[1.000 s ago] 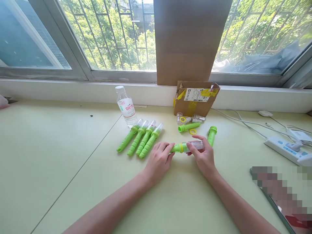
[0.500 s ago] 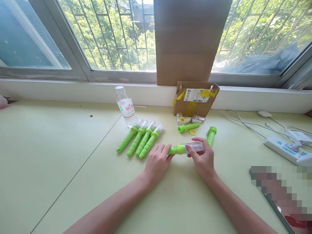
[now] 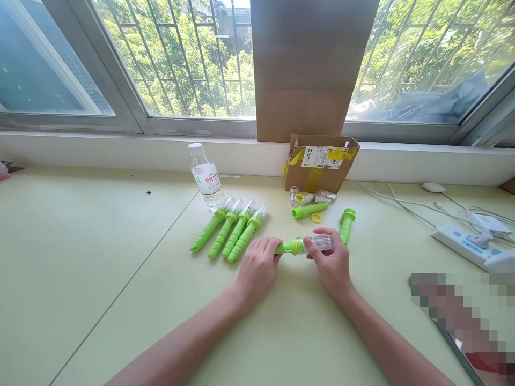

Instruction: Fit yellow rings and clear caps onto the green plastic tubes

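My left hand (image 3: 259,264) is closed round the green plastic handle (image 3: 286,247) of a torch-shaped stick held level above the table. On the other end, my right hand (image 3: 332,261) grips the clear ribbed cap (image 3: 322,243) between thumb and fingers. A yellow ring (image 3: 294,246) sits where the handle meets the cap. Left of my hands lie several like sticks (image 3: 246,233) side by side, each green with a clear end. Just beyond my right hand is a loose green handle (image 3: 346,225). My fingers hide part of the held stick.
Behind my hands lie another green handle (image 3: 309,209), a loose yellow ring (image 3: 316,218) and clear caps (image 3: 326,194), by a cardboard box (image 3: 317,174). A water bottle (image 3: 208,182) stands back left. At right are a power strip (image 3: 458,241), cables and a partly blurred flat device (image 3: 454,343).
The held stick has turned about its length: the oval mark on the handle's top is now at its lower side. Both hands keep their hold, and the view has shifted slightly.
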{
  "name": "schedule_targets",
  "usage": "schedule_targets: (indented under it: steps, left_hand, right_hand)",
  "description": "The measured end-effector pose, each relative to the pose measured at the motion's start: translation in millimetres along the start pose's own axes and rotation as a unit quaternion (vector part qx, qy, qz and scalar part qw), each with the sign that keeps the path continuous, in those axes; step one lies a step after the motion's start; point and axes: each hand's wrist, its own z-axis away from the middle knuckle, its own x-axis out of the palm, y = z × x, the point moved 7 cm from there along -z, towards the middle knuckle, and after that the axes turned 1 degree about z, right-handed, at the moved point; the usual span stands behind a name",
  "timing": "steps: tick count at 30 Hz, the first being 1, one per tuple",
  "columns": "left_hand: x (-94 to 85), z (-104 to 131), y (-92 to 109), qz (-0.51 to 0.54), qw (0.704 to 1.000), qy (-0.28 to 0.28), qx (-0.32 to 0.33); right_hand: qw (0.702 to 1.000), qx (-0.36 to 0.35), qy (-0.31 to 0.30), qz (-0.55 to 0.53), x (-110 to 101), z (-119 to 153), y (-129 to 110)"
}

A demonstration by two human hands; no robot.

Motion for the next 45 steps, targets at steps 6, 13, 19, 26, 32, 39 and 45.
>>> schedule_targets:
  steps: [6, 13, 19, 26, 32, 39, 45]
  left_hand:
    - [-0.2, -1.3, 0.3, 0.014, 1.0, -0.013, -0.011]
    - [3.3, -1.6, 3.0, 0.021, 0.999, -0.029, 0.018]
    - [-1.3, -0.3, 0.3, 0.019, 1.0, 0.019, 0.009]
    - [-0.8, 0.6, 3.3, -0.02, 1.0, 0.016, 0.009]
    - [1.5, -0.2, 2.1, -0.02, 1.0, -0.015, 0.0]
    - [2.9, -0.9, 7.3, 0.036, 0.998, -0.047, 0.02]
    - [2.2, -0.2, 5.7, 0.048, 0.998, -0.021, 0.035]
  right_hand:
    - [1.0, -0.014, -0.006, -0.018, 1.5, 1.4, -2.0]
    - [1.0, 0.024, 0.02, -0.004, -1.8, -1.0, 3.1]
    - [1.0, 0.011, -0.002, 0.004, 1.1, 1.1, 1.2]
    - [0.999, -0.039, -0.006, 0.017, 1.4, 4.0, -4.5]
    - [0.998, -0.048, -0.011, 0.03, 1.7, 3.6, -2.7]
    - [0.997, -0.062, 0.016, 0.033, -3.5, 3.0, -1.5]
    - [0.998, -0.05, 0.0, 0.024, -2.7, 2.1, -2.0]
